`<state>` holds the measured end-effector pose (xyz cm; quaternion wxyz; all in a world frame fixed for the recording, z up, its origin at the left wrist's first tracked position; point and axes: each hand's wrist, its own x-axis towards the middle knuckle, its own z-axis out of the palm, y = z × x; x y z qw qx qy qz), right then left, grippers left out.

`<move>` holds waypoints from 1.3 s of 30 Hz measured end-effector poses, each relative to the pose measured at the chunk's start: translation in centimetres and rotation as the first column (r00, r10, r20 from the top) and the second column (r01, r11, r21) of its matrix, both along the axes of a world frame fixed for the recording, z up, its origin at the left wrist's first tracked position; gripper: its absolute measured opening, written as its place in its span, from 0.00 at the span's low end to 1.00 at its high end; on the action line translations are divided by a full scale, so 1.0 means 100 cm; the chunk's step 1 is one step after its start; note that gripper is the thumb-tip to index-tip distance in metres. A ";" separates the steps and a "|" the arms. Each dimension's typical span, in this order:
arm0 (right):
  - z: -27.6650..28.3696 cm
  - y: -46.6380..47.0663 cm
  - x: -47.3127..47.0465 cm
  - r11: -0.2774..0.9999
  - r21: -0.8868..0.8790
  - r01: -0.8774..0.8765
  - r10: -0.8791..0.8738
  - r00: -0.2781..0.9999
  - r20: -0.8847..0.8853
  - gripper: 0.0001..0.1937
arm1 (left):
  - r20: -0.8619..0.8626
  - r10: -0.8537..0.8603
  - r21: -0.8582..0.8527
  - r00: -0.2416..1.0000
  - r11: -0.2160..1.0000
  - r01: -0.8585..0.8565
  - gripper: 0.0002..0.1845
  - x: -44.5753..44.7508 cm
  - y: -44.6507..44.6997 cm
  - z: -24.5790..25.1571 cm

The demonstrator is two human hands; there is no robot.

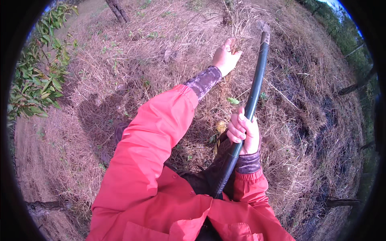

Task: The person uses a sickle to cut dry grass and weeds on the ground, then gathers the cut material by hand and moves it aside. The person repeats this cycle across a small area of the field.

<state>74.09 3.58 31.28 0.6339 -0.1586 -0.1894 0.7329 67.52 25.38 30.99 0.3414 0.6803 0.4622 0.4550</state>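
Observation:
My left hand (226, 57) is closed around a bunch of dry grass stalks (238, 25), upper centre, its arm stretched forward in a red sleeve. My right hand (245, 131) grips the dark green handle of a long-handled tool (256, 81), lower right of centre. The handle slants from near my waist up and away to a metal end at the top; a blade, if there is one, cannot be made out clearly. Below the handle's middle, beside my right hand, a yellowish round thing (220, 126) lies in the grass. A green leaf (232, 100) lies between my hands.
Dry grass (135, 69) covers the ground. A leafy branch (39, 78) hangs at the left. A thin tree trunk (118, 11) stands at the top left. Dark stems or branches (342, 202) show at the right, with green foliage beyond. Another piece of wood (45, 206) is at lower left.

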 end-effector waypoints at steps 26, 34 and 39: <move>-0.026 -0.228 0.214 0.126 0.241 0.962 -0.176 -0.217 0.960 0.07 | 0.086 -0.724 -0.292 0.684 0.638 0.712 0.14 0.156 -0.196 -0.080; -0.040 -0.276 0.211 0.334 -0.268 0.904 -0.019 0.291 0.957 0.08 | 0.298 -0.675 -0.237 0.675 0.632 0.738 0.08 0.121 -0.179 -0.079; -0.134 -0.296 0.194 0.368 -0.903 0.223 -0.517 0.856 0.001 0.10 | 0.376 -0.629 -0.279 0.680 0.623 0.731 0.07 0.106 -0.174 -0.080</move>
